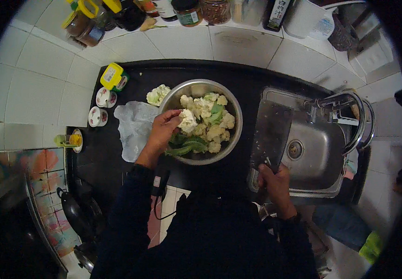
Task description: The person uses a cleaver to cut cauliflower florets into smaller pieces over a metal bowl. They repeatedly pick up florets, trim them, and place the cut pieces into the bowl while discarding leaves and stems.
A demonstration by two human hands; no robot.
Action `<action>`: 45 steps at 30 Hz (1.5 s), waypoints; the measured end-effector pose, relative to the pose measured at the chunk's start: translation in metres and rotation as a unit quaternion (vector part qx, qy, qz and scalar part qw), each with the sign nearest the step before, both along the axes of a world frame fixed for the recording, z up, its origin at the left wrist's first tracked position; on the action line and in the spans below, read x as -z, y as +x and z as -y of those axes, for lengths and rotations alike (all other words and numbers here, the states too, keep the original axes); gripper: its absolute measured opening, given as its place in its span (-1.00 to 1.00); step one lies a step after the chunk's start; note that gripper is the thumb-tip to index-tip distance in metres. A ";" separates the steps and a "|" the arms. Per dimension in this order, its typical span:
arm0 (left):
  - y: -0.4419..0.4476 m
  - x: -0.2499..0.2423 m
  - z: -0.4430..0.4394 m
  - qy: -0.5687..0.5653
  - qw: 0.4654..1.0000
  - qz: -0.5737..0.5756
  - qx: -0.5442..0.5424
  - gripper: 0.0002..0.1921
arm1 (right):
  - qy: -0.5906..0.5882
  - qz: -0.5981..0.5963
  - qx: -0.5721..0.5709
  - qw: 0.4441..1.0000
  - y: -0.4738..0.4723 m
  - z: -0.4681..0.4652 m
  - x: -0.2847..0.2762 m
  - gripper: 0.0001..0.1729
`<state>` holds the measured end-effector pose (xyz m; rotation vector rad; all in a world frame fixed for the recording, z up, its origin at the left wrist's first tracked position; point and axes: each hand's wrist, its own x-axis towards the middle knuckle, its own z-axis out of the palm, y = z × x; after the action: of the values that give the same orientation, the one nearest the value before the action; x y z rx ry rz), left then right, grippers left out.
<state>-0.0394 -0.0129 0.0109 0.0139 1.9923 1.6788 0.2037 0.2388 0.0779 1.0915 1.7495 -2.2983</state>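
My left hand (162, 130) pinches a pale cauliflower floret (187, 121) between thumb and fingers, above the left part of a steel bowl (238, 129). Inside the bowl lie many cut cauliflower florets (216, 133), with green leaves (188, 145) at the near left. Over the left rim of the sink, my right hand (276, 183) grips what looks like a cleaver (272, 132). Its broad dark blade points away from me and carries small pale crumbs. Just beyond the bowl's left rim, another cauliflower piece (158, 95) rests on the black countertop (99, 157).
A crumpled clear plastic bag (134, 125) lies left of the bowl. Two lidded floral pots (106, 97) and a yellow-lidded tub (112, 77) stand farther left. The steel sink (316, 153) has a curved faucet (361, 118). Jars (187, 13) line the back ledge.
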 end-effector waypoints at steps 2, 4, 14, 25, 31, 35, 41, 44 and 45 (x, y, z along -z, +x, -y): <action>0.010 -0.015 0.008 0.172 0.974 0.138 -0.044 -0.67 | -0.002 0.012 -0.016 1.000 -0.006 0.003 -0.004 -0.89; 0.021 -0.024 0.007 0.277 0.941 0.189 -0.047 -0.61 | -0.002 0.022 -0.036 0.999 -0.014 0.009 -0.007 -0.88; 0.062 -0.053 -0.003 0.493 0.848 0.191 -0.013 -0.47 | -0.012 -0.048 -0.132 0.990 -0.058 0.049 -0.037 -0.84; 0.064 -0.069 0.004 0.535 0.829 0.163 0.023 -0.37 | 0.108 -0.139 -0.187 0.966 -0.076 0.081 -0.059 -0.79; 0.061 -0.072 0.012 0.494 0.857 0.140 0.050 -0.31 | 0.215 -0.190 -0.227 0.931 -0.081 0.080 -0.074 -0.70; 0.060 -0.067 0.013 0.477 0.866 0.138 0.054 -0.29 | 0.239 -0.177 -0.253 0.921 -0.086 0.082 -0.078 -0.62; 0.057 -0.063 0.013 0.462 0.877 0.106 0.075 -0.31 | 0.314 -0.222 -0.258 0.886 -0.090 0.087 -0.074 -0.59; 0.058 -0.063 0.015 0.426 0.898 0.085 0.066 -0.35 | 0.304 -0.203 -0.269 0.891 -0.092 0.089 -0.071 -0.62; 0.058 -0.063 0.015 0.418 0.902 0.084 0.069 -0.35 | 0.263 -0.149 -0.292 0.907 -0.093 0.087 -0.071 -0.64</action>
<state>0.0188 -0.0281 0.0738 0.2969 0.9961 2.2122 0.1107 0.1515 0.1485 0.1542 2.4666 -1.7242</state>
